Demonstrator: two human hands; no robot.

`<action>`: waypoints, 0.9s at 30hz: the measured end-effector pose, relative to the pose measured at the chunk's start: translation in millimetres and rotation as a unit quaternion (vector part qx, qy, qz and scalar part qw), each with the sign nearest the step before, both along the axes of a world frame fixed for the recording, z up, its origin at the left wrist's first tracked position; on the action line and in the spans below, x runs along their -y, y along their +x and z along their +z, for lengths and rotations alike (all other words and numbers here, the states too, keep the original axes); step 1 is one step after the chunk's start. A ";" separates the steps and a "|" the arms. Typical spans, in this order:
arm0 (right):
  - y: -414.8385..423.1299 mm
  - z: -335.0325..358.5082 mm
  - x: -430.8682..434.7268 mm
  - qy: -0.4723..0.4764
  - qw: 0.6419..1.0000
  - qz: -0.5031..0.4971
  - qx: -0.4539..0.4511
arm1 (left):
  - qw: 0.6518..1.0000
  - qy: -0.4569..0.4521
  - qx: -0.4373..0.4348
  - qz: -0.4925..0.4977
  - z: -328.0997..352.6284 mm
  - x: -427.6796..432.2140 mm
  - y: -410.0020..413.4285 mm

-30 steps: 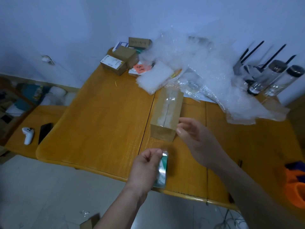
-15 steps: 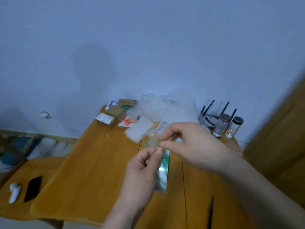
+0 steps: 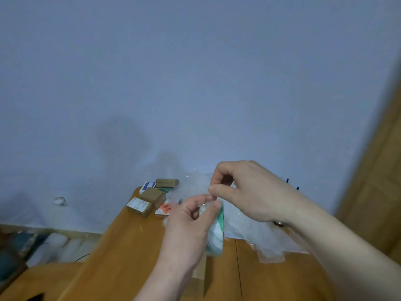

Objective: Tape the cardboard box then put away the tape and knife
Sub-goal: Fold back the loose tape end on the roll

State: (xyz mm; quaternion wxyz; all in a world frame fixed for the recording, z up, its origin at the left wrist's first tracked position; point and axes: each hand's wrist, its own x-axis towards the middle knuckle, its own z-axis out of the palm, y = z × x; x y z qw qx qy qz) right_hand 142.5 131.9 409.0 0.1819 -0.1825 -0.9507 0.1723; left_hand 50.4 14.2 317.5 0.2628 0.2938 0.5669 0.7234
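My left hand [image 3: 186,227] holds a clear tape roll [image 3: 216,231] with a green-and-white core, lifted above the wooden table [image 3: 121,253]. Just above it, my right hand [image 3: 249,192] pinches the roll's top edge between thumb and forefinger, where the tape's loose end seems to be. The cardboard box [image 3: 198,272] lies on the table below my left wrist, mostly hidden by that arm. No knife shows in this view.
Several small cardboard boxes [image 3: 149,199] and an orange note [image 3: 166,207] sit at the table's far left corner. Crumpled clear bubble wrap [image 3: 249,233] covers the far middle and right. A wooden door edge [image 3: 377,192] stands at right.
The view tilted up toward the wall. Both hands rose from the table with the roll; my right hand left the box and closed its fingertips on the roll's top.
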 end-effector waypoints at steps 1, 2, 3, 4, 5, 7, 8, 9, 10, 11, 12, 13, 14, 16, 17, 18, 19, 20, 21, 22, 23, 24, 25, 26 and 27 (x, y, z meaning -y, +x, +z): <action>0.2 3.5 0.0 0.004 1.000 0.001 -0.003 | 1.000 -0.008 0.000 -0.006 4.1 0.2 0.4; 0.6 6.3 -0.3 0.007 1.000 0.001 -0.005 | 1.000 -0.010 0.014 -0.019 8.0 0.6 1.2; 1.1 9.1 -0.6 0.008 1.000 0.001 -0.007 | 0.999 -0.008 0.037 -0.036 11.7 1.2 1.8; 1.8 11.4 -0.9 0.007 1.000 0.003 -0.008 | 0.997 -0.004 0.058 -0.051 14.1 2.1 2.6; 2.7 13.3 -1.2 0.005 1.000 0.005 -0.009 | 0.996 0.001 0.073 -0.059 15.7 2.7 3.5; 4.0 16.5 -0.2 0.008 1.000 0.012 -0.006 | 0.993 0.017 0.093 -0.063 16.3 3.5 4.1; 4.4 17.5 1.0 0.013 1.000 0.016 -0.002 | 0.992 0.023 0.102 -0.065 16.3 3.8 4.2; 4.8 18.3 2.4 0.023 1.000 0.019 0.001 | 0.991 0.026 0.110 -0.069 16.8 4.0 4.5; 5.1 19.4 3.7 0.035 0.999 0.022 0.004 | 0.990 0.028 0.115 -0.074 17.5 4.3 4.3; 5.6 20.3 4.8 0.047 0.999 0.025 0.005 | 0.989 0.028 0.119 -0.079 18.5 4.3 3.6; 6.4 21.1 5.6 0.057 0.998 0.027 0.003 | 0.989 0.028 0.117 -0.080 19.6 4.3 2.7; 7.3 22.1 5.9 0.062 0.998 0.028 -0.003 | 0.990 0.025 0.111 -0.078 20.9 3.7 1.4; 8.3 23.1 6.2 0.062 0.998 0.029 -0.013 | 0.992 0.019 0.104 -0.072 21.4 3.2 0.2; 7.9 25.7 7.1 0.064 0.997 0.034 -0.025 | 0.993 0.013 0.098 -0.065 21.0 3.0 -2.6; 6.3 26.6 7.3 0.068 0.997 0.038 -0.023 | 0.993 0.014 0.097 -0.067 20.2 3.8 -3.8; 4.6 27.1 6.3 0.068 0.997 0.038 -0.019 | 0.993 0.014 0.094 -0.071 19.0 4.5 -4.4; 3.2 27.2 4.0 0.064 0.997 0.036 -0.014 | 0.993 0.014 0.091 -0.075 17.2 5.6 -4.6; 1.8 27.1 0.8 0.054 0.998 0.032 -0.008 | 0.993 0.016 0.088 -0.079 15.3 6.9 -4.3; 1.2 26.4 -2.9 0.038 0.999 0.026 -0.006 | 0.992 0.022 0.086 -0.084 13.5 8.0 -3.6; 1.2 25.6 -6.1 0.018 1.000 0.020 -0.007 | 0.992 0.029 0.083 -0.088 11.8 8.7 -2.4; 1.3 24.7 -8.4 -0.003 1.000 0.015 -0.009 | 0.993 0.034 0.077 -0.085 9.9 9.1 -1.0; 1.5 23.7 -9.7 -0.022 1.000 0.009 -0.013 | 0.994 0.034 0.065 -0.080 8.2 9.1 0.4; 1.2 22.9 -10.4 -0.035 0.999 0.005 -0.017 | 0.996 0.031 0.050 -0.074 6.9 8.8 1.7; 0.4 22.4 -10.2 -0.038 0.999 0.004 -0.019 | 0.997 0.028 0.036 -0.068 5.9 8.8 2.7; -0.5 22.3 -9.1 -0.032 0.999 0.002 -0.018 | 0.997 0.025 0.024 -0.064 5.3 9.1 3.4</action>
